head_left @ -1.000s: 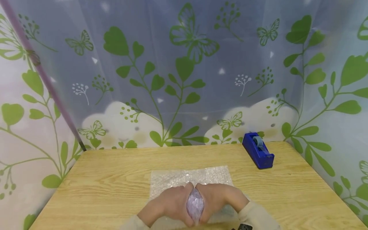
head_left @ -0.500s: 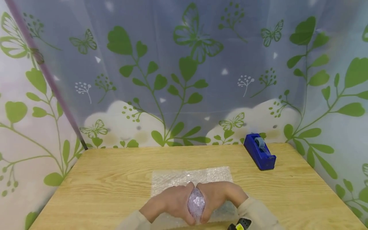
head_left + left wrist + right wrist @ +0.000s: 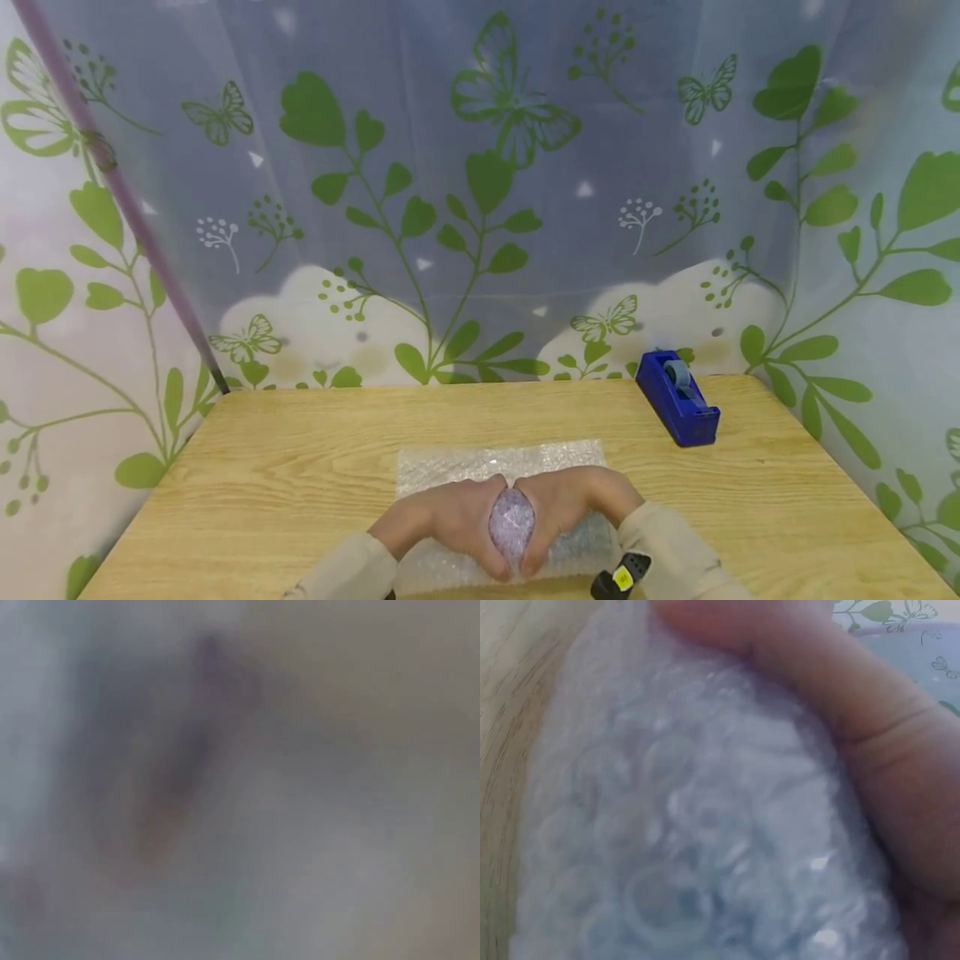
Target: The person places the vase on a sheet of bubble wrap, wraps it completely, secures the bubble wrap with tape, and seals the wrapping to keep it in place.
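Note:
A bubble-wrapped bundle [image 3: 512,529] with a pale purple tint lies between both hands, close to the table's near side. From the left, my left hand [image 3: 450,518] grips it with curled fingers. My right hand [image 3: 573,504] grips it from the right, and the two hands almost meet above and below the bundle. A bluish wrapped part [image 3: 588,542] shows past the right hand. Up close in the right wrist view, the bubble wrap [image 3: 705,810] bulges beside a curved finger [image 3: 817,682]. What is inside cannot be made out. The left wrist view is too blurred to read.
Bubble wrap sheet [image 3: 487,467] lies flat under and behind the hands on the wooden table [image 3: 300,467]. At the back right stands a blue tape dispenser [image 3: 677,398] with a roll of clear tape. Patterned curtains [image 3: 420,167] enclose the back and sides.
Both hands keep their grip on the bundle. The right wrist has lifted slightly, and more of the bluish wrapped part shows. The head view has shifted a little.

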Demonstrator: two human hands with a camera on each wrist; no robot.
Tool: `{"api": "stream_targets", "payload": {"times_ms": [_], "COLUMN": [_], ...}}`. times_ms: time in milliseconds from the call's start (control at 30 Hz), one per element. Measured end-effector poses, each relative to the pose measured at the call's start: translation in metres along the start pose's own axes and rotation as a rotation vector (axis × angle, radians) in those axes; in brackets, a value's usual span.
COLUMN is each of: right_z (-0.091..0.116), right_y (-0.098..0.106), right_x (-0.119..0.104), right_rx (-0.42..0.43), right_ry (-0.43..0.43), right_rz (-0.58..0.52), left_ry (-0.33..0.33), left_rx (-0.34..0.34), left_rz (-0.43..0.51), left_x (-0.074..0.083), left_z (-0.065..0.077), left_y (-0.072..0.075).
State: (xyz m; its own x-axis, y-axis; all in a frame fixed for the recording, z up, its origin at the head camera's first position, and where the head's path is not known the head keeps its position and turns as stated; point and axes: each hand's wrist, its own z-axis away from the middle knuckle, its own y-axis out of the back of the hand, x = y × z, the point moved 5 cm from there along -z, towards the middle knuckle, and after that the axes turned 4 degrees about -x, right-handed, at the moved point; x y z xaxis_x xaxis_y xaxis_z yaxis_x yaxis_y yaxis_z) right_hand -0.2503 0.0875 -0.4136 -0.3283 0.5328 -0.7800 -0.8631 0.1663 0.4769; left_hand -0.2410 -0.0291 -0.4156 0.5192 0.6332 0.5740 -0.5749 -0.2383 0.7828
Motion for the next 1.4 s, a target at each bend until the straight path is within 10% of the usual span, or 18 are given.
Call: {"api": "stream_targets", "payload": {"times_ms": [433, 733, 967, 1400], "right_z": [0.004, 0.033, 0.037, 0.024], "right_y": [-0.001, -0.002, -0.021, -0.028], "right_x": [-0.001, -0.011, -0.024, -0.011], "right_rx": [0.024, 0.408, 0.535, 0.686], "right_ry": [0.083, -0.121, -0.106, -0.129], "right_rz": [-0.003, 0.501, 0.793, 0.965], "left_ry": [-0.021, -0.032, -0.14, -0.201], "left_rx": [-0.039, -0.05, -0.13, -0.182], "left_rz": [0.031, 0.013, 0.148, 0.22], "left_x": [0.0, 0.0, -0.001, -0.002], "left_z": [-0.004, -0.006, -0.012, -0.021], "left_y": [0.001, 0.004, 0.004, 0.003]}}
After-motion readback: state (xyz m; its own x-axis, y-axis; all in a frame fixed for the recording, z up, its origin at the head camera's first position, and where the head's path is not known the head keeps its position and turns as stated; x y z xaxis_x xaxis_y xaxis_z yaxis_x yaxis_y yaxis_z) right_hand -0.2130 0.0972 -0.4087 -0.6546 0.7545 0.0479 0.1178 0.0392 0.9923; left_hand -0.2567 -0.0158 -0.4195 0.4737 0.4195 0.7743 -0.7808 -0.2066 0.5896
